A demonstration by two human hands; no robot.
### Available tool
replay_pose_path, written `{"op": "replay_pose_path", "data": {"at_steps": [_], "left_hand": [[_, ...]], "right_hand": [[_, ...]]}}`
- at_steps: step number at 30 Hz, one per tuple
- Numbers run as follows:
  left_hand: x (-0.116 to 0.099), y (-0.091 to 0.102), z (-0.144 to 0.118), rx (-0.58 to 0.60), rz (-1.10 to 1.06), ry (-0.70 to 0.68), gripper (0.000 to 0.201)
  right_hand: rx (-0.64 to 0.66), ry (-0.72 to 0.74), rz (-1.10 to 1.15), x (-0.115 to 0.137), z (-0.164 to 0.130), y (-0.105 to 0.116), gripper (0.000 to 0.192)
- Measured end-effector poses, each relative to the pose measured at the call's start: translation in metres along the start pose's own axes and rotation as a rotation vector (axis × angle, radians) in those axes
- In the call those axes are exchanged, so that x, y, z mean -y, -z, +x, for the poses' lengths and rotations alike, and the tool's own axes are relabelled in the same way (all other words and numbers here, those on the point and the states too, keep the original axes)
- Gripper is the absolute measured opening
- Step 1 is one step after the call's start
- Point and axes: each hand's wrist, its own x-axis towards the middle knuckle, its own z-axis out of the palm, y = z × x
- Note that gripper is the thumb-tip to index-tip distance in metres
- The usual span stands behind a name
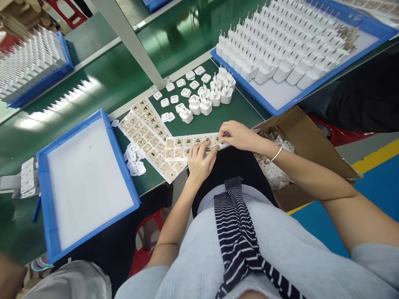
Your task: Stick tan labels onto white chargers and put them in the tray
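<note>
A panel of small tan circuit boards (183, 143) lies along the near edge of the green bench. My left hand (200, 160) presses down on it with fingers spread over its right part. My right hand (237, 135), a silver bangle on its wrist, pinches the panel's right end between fingertips. Two more panels of the same boards (146, 133) lie beside it to the left. Behind them stand several white plug adapters (207, 97) and flat white covers (179, 89).
An empty blue tray (84, 178) sits at the left. A blue tray full of white adapters (280, 45) stands at the back right, another (31, 66) at the far left. An open cardboard box (299, 153) with white parts is at my right. Small white pieces (134, 160) lie by the empty tray.
</note>
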Motion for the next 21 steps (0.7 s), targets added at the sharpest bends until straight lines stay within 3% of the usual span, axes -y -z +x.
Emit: {"op": "replay_pose_path", "data": {"at_steps": [3, 7, 10, 13, 17, 21], "left_hand": [[-0.001, 0.002, 0.001, 0.046, -0.029, 0.041, 0.029], [-0.003, 0.004, 0.004, 0.071, -0.063, 0.087, 0.028], [-0.005, 0.005, 0.005, 0.072, -0.110, 0.114, 0.026], [-0.008, 0.011, 0.005, 0.053, -0.155, 0.130, 0.029], [-0.010, 0.031, 0.018, 0.025, -0.259, 0.129, 0.054], [-0.008, 0.043, 0.066, -0.001, -0.243, 0.109, 0.035]], "right_hand": [[-0.049, -0.060, 0.122, 0.000, 0.006, 0.003, 0.010], [-0.180, -0.144, 0.509, -0.002, 0.011, 0.022, 0.005], [-0.238, -0.246, 0.796, -0.002, 0.003, 0.040, 0.011], [-0.266, -0.285, 0.925, -0.002, -0.013, 0.050, 0.014], [-0.260, -0.310, 1.015, -0.005, -0.033, 0.041, 0.015], [-0.349, -0.360, 1.073, -0.011, -0.040, 0.025, 0.023]]}}
